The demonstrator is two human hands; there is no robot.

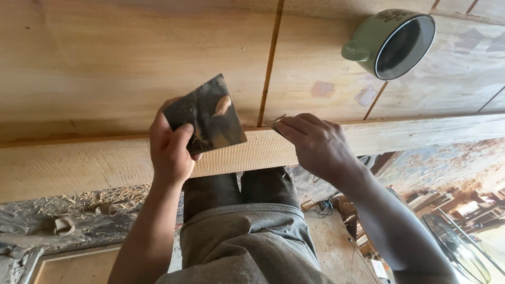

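My left hand (169, 150) grips a dark, dusty square sheet (206, 114), thumb pressed on its face, holding it tilted over the near edge of the wooden worktop (105, 68). My right hand (315, 144) pinches a thin sliver (274, 124) between its fingertips at that same edge, just beside the sheet. Farther off, a green mug (392, 42) lies on its side on the boards.

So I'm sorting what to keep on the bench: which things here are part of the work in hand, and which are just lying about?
In use:
- dark metal scraper, gripped by the left hand
- small tool, pinched in the right hand
- wooden plank edge, right beneath both hands

Lying about:
- green enamel mug, on its side on the boards
- wood shavings
- fan
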